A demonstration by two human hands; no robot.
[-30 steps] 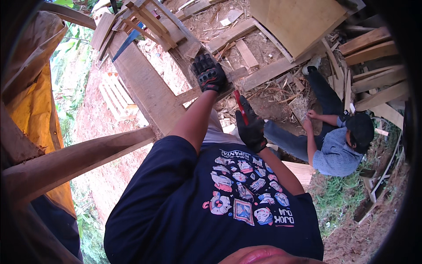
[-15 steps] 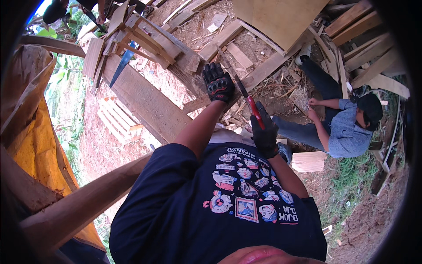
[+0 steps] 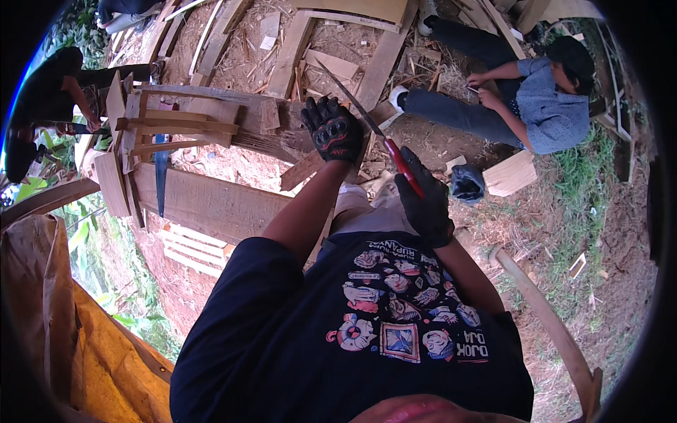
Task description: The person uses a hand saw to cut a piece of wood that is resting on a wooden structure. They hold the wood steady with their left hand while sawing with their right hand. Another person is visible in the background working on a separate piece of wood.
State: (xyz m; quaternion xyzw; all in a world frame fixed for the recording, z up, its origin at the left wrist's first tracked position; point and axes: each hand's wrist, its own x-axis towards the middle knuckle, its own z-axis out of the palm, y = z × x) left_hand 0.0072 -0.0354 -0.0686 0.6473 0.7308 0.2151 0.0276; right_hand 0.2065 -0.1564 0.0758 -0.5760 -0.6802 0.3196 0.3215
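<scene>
My right hand (image 3: 426,204), in a black glove, is closed around the red handle of a narrow-bladed saw (image 3: 403,168). The dark, tapering blade points away and to the left; its teeth are too fine to make out. Just left of the blade, my gloved left hand (image 3: 333,132) is raised with its back showing and its fingers stretched out. I see nothing held in it. Below and beyond that hand lie a short wooden offcut (image 3: 301,171) and a thick plank (image 3: 282,134).
On the left, small boards are stacked on two long planks (image 3: 218,201), with a blue saw blade (image 3: 161,180) among them. One person (image 3: 550,106) sits at the right; another (image 3: 53,99) is at the far left. A curved pole (image 3: 543,310) stands right of me.
My view has turned, so the planks lie more level and the seated person appears higher up. More of the person at far left shows. Both hands keep nearly the same pose, the saw still in my right.
</scene>
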